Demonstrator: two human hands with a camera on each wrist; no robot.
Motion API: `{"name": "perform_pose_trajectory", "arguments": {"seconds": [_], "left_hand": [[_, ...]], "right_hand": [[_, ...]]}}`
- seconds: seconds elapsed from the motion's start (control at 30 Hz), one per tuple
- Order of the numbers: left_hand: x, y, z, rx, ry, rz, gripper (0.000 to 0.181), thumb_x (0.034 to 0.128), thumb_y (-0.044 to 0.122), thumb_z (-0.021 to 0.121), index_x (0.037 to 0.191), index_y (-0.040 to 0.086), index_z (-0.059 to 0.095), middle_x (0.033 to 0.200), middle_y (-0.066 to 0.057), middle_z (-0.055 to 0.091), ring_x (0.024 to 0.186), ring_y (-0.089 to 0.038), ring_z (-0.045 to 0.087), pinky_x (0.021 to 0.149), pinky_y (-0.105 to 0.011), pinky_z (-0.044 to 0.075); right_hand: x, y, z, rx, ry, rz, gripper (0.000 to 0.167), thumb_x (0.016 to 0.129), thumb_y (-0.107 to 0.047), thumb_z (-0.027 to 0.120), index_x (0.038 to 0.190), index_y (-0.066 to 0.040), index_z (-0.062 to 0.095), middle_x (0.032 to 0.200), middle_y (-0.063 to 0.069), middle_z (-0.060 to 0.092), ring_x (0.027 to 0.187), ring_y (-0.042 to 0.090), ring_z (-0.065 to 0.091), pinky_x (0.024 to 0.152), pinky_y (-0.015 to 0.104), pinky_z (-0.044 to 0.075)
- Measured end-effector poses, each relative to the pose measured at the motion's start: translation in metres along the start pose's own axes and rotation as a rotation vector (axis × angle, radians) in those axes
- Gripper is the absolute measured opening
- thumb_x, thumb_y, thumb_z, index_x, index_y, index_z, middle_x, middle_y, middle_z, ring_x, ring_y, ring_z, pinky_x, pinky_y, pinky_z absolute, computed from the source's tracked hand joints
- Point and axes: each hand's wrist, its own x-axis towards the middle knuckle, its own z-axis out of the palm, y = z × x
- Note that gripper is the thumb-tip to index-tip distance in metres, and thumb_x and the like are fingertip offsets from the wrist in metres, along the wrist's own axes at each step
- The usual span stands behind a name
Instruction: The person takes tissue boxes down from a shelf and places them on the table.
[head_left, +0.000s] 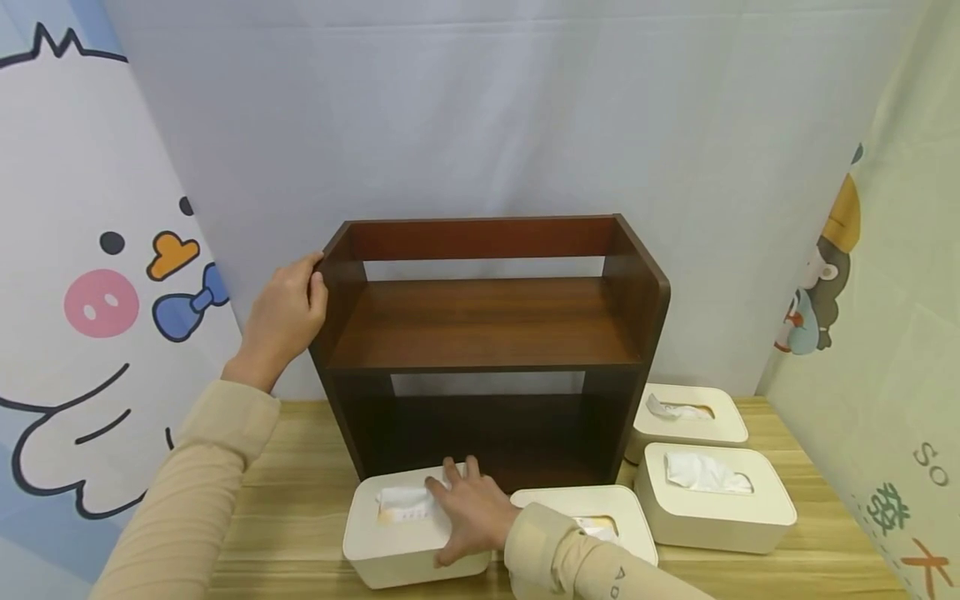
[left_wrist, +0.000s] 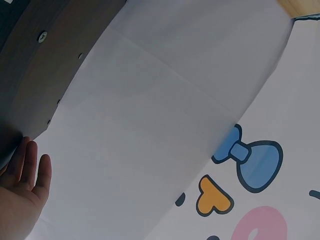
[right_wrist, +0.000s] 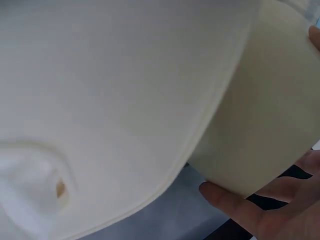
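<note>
A dark brown two-tier wooden shelf stands against the back cloth. My left hand holds the upper edge of its left side panel; in the left wrist view, the fingers lie against that panel. In front of the shelf, my right hand grips a cream tissue box across its right end, thumb on the near side and fingers over the far side. That box's cream wall shows between thumb and fingers in the right wrist view. Just to its right sits a second tissue box, partly hidden by my sleeve.
Two more cream tissue boxes, a front one and a rear one, sit right of the shelf. All rest on a wood-grain table. Printed cloths hang at the left and right, with a plain pale cloth behind.
</note>
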Motion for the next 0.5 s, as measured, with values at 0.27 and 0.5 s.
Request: {"name": "perform_pose_trajectory", "arguments": {"seconds": [0.27, 0.5], "left_hand": [[0.000, 0.000, -0.002, 0.000, -0.005, -0.008, 0.041, 0.0958, 0.017, 0.034, 0.126, -0.006, 0.049, 0.121, -0.027, 0.054, 0.104, -0.044, 0.052, 0.089, -0.057, 0.042], [-0.001, 0.000, -0.003, -0.002, -0.007, -0.007, 0.041, 0.0957, 0.017, 0.034, 0.126, -0.006, 0.049, 0.121, -0.027, 0.054, 0.104, -0.044, 0.052, 0.089, -0.057, 0.041]], "right_hand": [[-0.003, -0.006, 0.011, -0.025, 0.011, 0.001, 0.095, 0.056, -0.062, 0.074, 0.133, -0.017, 0.043, 0.137, 0.019, 0.041, 0.116, 0.040, 0.043, 0.074, 0.036, 0.052], [-0.006, -0.013, 0.015, -0.127, 0.038, 0.004, 0.095, 0.053, -0.067, 0.072, 0.129, -0.018, 0.044, 0.132, 0.018, 0.045, 0.114, 0.041, 0.048, 0.083, 0.043, 0.051]]}}
